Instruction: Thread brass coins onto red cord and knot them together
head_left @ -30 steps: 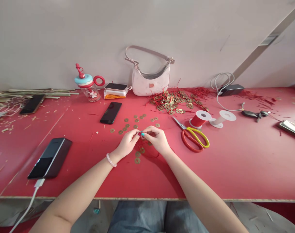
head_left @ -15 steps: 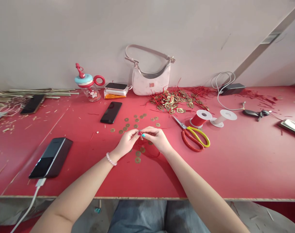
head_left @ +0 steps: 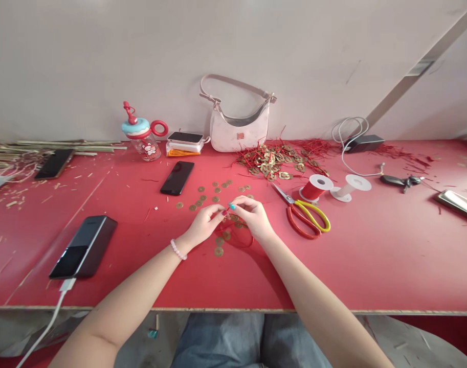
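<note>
A person's two hands meet over brass coins and red cord at a red worktable.

The left hand (head_left: 204,225) and right hand (head_left: 252,217) pinch together at the fingertips on a thin red cord (head_left: 239,236), which loops down onto the red table (head_left: 371,266) under the right hand; whether a coin is in the pinch cannot be told. Loose brass coins (head_left: 214,193) lie scattered just beyond the hands, a few more beneath them. Yellow-and-red scissors (head_left: 304,214) rest just to the right, near a red thread spool (head_left: 315,188) and a bare white spool (head_left: 350,186). A heap of strung coins (head_left: 273,161) sits before a pale handbag (head_left: 239,125). A black phone (head_left: 177,177) lies left of the coins.
</note>
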Demonstrator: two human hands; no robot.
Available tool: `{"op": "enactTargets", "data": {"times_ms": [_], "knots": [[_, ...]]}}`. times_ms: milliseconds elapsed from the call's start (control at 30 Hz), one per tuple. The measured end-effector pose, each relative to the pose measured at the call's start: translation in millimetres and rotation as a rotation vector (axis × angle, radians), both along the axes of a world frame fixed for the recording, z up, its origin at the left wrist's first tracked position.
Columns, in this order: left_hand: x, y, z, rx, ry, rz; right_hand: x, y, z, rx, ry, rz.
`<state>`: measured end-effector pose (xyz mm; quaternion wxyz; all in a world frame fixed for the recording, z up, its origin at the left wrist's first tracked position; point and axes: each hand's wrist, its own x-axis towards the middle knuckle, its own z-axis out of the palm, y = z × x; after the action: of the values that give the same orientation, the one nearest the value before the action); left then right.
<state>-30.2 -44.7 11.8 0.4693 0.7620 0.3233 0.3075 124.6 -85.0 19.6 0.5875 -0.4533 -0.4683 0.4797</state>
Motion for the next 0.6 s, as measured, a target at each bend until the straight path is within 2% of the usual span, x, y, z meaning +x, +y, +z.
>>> {"op": "enactTargets", "data": {"times_ms": [133,233,333,500,600], "knots": [[2.5,-2.3,-0.6,0.131,0.082,-0.036,6.8,5.8,10.2,0.001,0.029,-0.157],[3.7,-5.5,2.3,0.145,0.123,-0.083,14.7,9.2,36.8,0.080,0.074,-0.202],[3.3,-7.3,6.0,0.147,0.131,-0.105,24.0,6.2,80.8,0.205,0.095,-0.241],[1.4,-6.3,8.3,0.144,0.107,-0.106,38.5,-17.4,167.5,0.429,0.130,-0.327],[1.1,-4.9,6.5,0.149,0.086,-0.102,51.0,-34.1,207.7,0.534,0.074,-0.343]]}}
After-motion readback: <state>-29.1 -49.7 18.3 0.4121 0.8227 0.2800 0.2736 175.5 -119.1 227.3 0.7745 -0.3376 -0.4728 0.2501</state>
